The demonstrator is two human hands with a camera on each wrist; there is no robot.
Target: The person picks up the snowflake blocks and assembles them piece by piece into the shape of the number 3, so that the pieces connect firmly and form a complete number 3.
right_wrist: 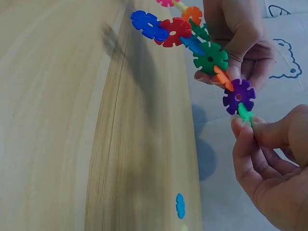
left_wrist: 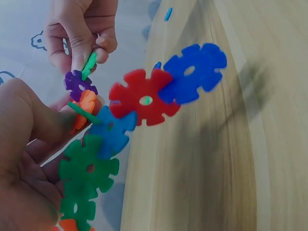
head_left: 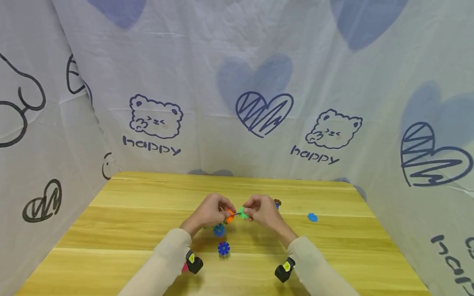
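Observation:
My left hand (head_left: 212,210) holds a chain of interlocking plastic snowflake discs, its thumb and fingers pinching around the orange disc (left_wrist: 85,107). Slotted beyond that is a purple disc (right_wrist: 238,97). Between the thumb and fingers of my right hand (head_left: 263,211) is a light green disc (right_wrist: 245,113), its edge meeting the purple disc's edge. The rest of the chain hangs from the left hand: a green disc (left_wrist: 89,166), a light blue disc (left_wrist: 113,129), a red disc (left_wrist: 144,98) and a dark blue disc (left_wrist: 195,72) among them.
A loose blue disc (head_left: 312,217) lies on the wooden table (head_left: 352,246), right of the hands. Brown and blue pieces (head_left: 277,203) show partly behind the right hand. A pink piece (head_left: 185,268) peeks out by the left wrist. Behind the table hangs a printed white cloth (head_left: 207,123).

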